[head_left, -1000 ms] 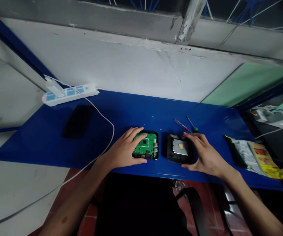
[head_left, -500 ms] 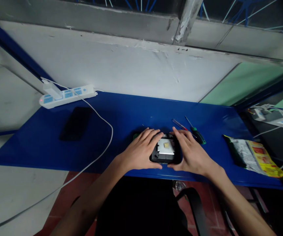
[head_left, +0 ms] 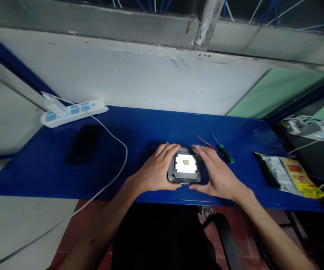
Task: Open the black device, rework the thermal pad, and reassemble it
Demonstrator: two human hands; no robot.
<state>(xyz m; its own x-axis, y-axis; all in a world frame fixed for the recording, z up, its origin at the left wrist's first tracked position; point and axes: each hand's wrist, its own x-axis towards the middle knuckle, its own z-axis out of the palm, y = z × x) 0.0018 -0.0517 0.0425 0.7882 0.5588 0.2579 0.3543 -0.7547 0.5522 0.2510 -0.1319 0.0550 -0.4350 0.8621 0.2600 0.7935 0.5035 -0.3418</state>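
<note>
Between my two hands is a small black device housing (head_left: pixel 185 176) with a bright metal plate (head_left: pixel 181 167) on its upper face. A small tan square pad (head_left: pixel 186 162) sits at the middle of that plate. My left hand (head_left: pixel 158 168) curves around the housing's left side, fingers at the far edge and thumb at the near edge. Around the right side curls my right hand (head_left: pixel 218 172), its thumb at the near right corner. Just beyond that hand lie a green-and-black screwdriver (head_left: pixel 224 153) and a thin one with a red and clear handle (head_left: pixel 205 141).
A white power strip (head_left: pixel 74 111) with a plugged-in adapter stands at the back left of the blue table (head_left: pixel 139 123). Its white cable (head_left: pixel 119 170) runs across the left side. A dark flat object (head_left: pixel 83 144) lies nearby. At right is a yellow-and-silver packet (head_left: pixel 288 174).
The housing has tilted, so its metal plate faces me more and looks brighter. Both hands moved slightly with it. The whole view has shifted a little.
</note>
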